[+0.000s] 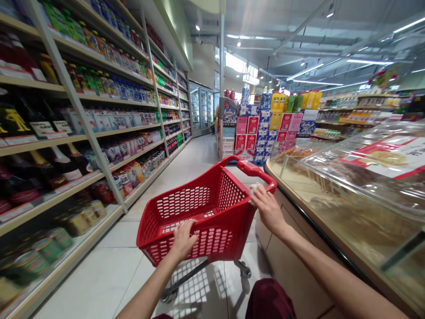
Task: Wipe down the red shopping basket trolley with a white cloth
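Note:
A red plastic shopping cart (212, 241) stands sideways in front of me, its basket holding nothing that I can see. My left hand (183, 239) grips the near rim of the basket, fingers curled over the edge. At the cart's handle end, my right hand (265, 207) presses a crumpled whitish cloth (256, 189) against the red frame, just below the handle (255, 170). The fingers lie over the cloth and partly hide it. Grey legs and a caster wheel (245, 269) show under the basket.
Tall drink shelves (109, 128) line the left side. Close on the right is a glass-edged display counter (299, 199) with clear plastic packs (372, 155). Stacked drink cartons (247, 133) stand ahead, and glass-door fridges (201, 106) are at the aisle's far end. Pale floor tiles (113, 261) surround the cart.

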A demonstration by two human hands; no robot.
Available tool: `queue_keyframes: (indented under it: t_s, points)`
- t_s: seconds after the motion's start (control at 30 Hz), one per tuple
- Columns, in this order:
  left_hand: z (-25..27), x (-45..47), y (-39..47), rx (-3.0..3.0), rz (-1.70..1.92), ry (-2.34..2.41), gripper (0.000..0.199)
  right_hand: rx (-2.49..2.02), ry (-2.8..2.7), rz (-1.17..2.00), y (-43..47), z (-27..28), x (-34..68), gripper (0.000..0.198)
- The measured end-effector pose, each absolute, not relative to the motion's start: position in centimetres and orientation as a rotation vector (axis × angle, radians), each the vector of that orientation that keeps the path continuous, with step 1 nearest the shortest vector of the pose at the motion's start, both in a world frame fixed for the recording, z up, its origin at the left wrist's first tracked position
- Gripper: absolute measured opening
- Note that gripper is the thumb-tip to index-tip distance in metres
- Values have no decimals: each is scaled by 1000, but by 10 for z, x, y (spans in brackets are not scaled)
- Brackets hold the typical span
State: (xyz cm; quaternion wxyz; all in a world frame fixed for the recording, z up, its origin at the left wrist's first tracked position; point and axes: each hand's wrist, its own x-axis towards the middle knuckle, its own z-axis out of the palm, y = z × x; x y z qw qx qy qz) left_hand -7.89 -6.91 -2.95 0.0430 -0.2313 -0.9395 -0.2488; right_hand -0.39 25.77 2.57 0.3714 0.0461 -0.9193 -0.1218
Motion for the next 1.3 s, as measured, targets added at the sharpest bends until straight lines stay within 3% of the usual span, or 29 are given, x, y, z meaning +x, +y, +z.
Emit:
queue_keyframes:
  t_s: [0.07,0.23,0.4,0.6,0.83,1.0,1.2,1.3]
  points:
    - [-30,-79,-69,-724,-768,-2873,44,221,-2378,-318,257,25,-4,45]
    - [-32,-80,-64,-732,-723,-2867,46,-162,-2293,-245,248,26,-13,39]
    - [-33,-78,-65,-815,-671,-2879,52,324,-2358,-203,207,6,-17,38]
    - [-60,-58,-87,-533,-462,-2677,64,-67,-2292,-216,239,20,-11,42]
    - [-59,-63,-94,-460,-413,-2789,62,383,-2413,-174,186,0,-23,38]
    - [-56,-66,-90,-477,-442,-2822,64,62,-2394,-165,197,10,-27,41]
    - [-57,-64,-85,-449,-480,-2832,65,383,-2423,-172,175,-5,-25,39]
    - [-58,-64,-86,-482,-485,-2828,65,144,-2389,-209,202,8,-21,39]
